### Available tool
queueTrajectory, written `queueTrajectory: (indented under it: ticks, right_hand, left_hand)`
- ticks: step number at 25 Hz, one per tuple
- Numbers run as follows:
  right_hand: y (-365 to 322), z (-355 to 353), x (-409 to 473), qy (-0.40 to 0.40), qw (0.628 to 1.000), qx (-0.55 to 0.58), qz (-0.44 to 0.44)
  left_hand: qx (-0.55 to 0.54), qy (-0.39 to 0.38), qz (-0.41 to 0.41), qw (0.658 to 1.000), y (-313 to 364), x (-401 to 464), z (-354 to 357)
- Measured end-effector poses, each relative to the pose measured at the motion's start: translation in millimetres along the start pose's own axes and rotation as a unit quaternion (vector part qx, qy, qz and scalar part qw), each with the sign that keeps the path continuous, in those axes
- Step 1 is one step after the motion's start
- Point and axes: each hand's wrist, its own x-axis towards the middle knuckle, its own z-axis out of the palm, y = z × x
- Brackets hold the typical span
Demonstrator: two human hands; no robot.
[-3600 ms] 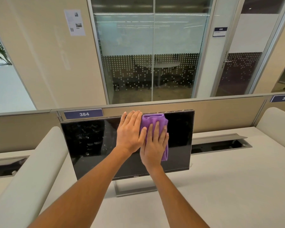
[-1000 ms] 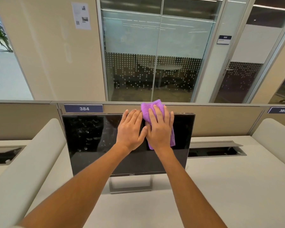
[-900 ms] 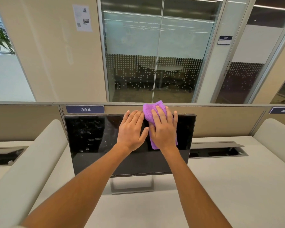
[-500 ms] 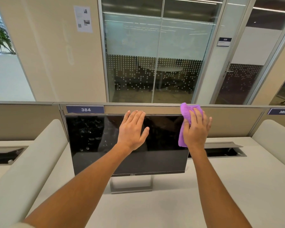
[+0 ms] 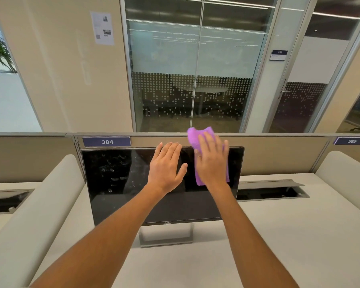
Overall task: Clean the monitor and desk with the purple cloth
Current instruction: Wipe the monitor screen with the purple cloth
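A black monitor (image 5: pixel 121 183) stands on a silver stand on the white desk (image 5: pixel 289 235). Smudges and specks cover the left half of its screen. My left hand (image 5: pixel 166 167) lies flat and open against the upper middle of the screen, fingertips at the top edge. My right hand (image 5: pixel 212 161) presses the purple cloth (image 5: pixel 195 138) against the upper right part of the screen. The cloth sticks out above the top edge and below my palm. The right hand is motion-blurred.
A beige partition (image 5: pixel 279 154) with labels 384 and 385 runs behind the monitor. An open cable tray (image 5: pixel 272 192) lies in the desk to the right, another (image 5: pixel 6 200) at left. Padded white dividers (image 5: pixel 40 204) flank the desk on both sides.
My right hand swept the cloth from the screen's middle out past its right edge, then back left onto the upper right part. The left hand stayed put.
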Motion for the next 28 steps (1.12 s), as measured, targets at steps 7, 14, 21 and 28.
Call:
queueTrajectory:
  ticks: [7,14,21,28]
  right_hand:
    - [1.2,7.3,-5.4,-0.005,0.999,-0.028,-0.040]
    - [81.1,-6.2,-4.6,0.026,0.990,-0.019,0.137]
    - [41.5,-1.0,-4.6,0.028,0.988,0.005,0.149]
    - [-19.4,17.0,-6.9,0.007,1.000,0.007,0.012]
  left_hand:
    - [-0.010,0.002,0.010,1.000,-2.1,0.1,-2.4]
    - [-0.001,-0.008,0.002,1.000,0.6,0.6,-1.6]
    - [-0.001,-0.009,-0.012,1.000,4.2,1.0,-1.5]
    - [-0.016,0.000,-0.001,1.000,1.4,1.9,-2.9]
